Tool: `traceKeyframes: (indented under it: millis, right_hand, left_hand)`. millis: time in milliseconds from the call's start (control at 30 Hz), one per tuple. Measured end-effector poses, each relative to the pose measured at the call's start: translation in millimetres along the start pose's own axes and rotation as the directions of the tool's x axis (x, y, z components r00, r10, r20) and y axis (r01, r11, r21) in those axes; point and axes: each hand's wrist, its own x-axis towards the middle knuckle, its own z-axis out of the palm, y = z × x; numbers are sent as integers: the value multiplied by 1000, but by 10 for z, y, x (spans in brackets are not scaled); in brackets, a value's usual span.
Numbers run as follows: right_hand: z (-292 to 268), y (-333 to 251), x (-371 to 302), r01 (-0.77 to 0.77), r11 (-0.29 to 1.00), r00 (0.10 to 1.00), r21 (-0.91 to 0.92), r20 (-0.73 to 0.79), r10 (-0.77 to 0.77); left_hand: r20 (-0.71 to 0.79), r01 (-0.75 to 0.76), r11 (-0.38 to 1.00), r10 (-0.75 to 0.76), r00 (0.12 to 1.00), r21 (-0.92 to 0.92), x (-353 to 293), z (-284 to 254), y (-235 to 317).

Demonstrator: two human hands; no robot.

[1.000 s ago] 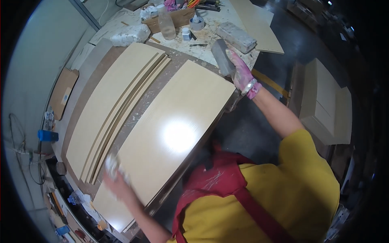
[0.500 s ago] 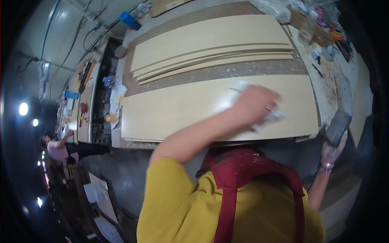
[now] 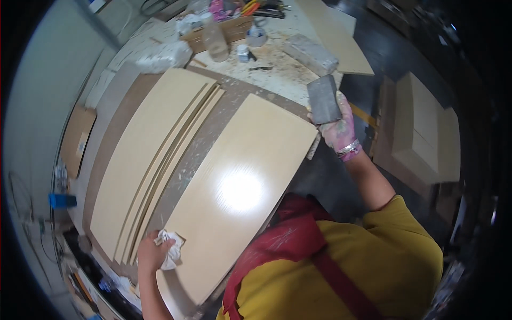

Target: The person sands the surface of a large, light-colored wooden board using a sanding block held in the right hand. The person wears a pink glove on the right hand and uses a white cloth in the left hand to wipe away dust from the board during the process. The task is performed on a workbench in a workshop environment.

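My left hand (image 3: 152, 252) is closed on a crumpled white cloth (image 3: 172, 249) at the left end of a pale wood-grain board (image 3: 213, 229). The cloth rests against the board's surface near its far edge. Light glares off the middle of the board. In a stained pink glove, my right hand (image 3: 341, 129) grips a grey rectangular block (image 3: 324, 100) and holds it up beside the board's right corner. Just beyond the board lies a stack of similar pale panels (image 3: 154, 149), parted from it by a strip of the brown worktop (image 3: 197, 144).
A clear bottle (image 3: 215, 40), a small white bottle (image 3: 243, 53), a tape roll (image 3: 256, 37) and a long dusty block (image 3: 311, 54) sit on the paint-spattered side table. A cardboard box (image 3: 229, 33) holds tools. More panels (image 3: 421, 130) are stacked at the right.
The view has swung to the right. My left hand has slid the white cloth from the board's right part to its left end. My right hand still holds the grey block, now near the board's corner.
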Motion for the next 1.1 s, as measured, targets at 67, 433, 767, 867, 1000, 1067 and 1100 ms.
traceKeyframes:
  millis: [67,433,767,867,1000,1067,1100]
  right_hand:
    - [-125,-26,-98,68,997,997,-30,49,-67]
    - [-398,-113,69,-201,972,804,-124,545,236]
    - [409,23,295,-118,984,743,-134,646,177]
    - [1405,264,426,11,968,699,-252,694,172]
    - [2005,1104,1748,946,202,-126,253,863,-489]
    - [2093,1405,2209,954,144,-153,261,843,-515]
    - [2218,1498,2224,961,115,-164,252,852,-497]
  left_hand:
    - [67,-9,997,14,998,-75,58,-58,23]
    - [-53,36,991,-42,998,-126,-524,-648,267]
    - [-426,0,983,-80,901,-184,-1089,-1150,173]
    - [-601,-83,977,-52,798,-195,-920,-1570,-167]
    - [-690,-114,990,26,723,-81,-170,-2003,-388]
    - [-663,-161,979,37,748,-127,376,-2071,-625]
    - [-653,-161,978,35,756,-134,572,-2056,-751]
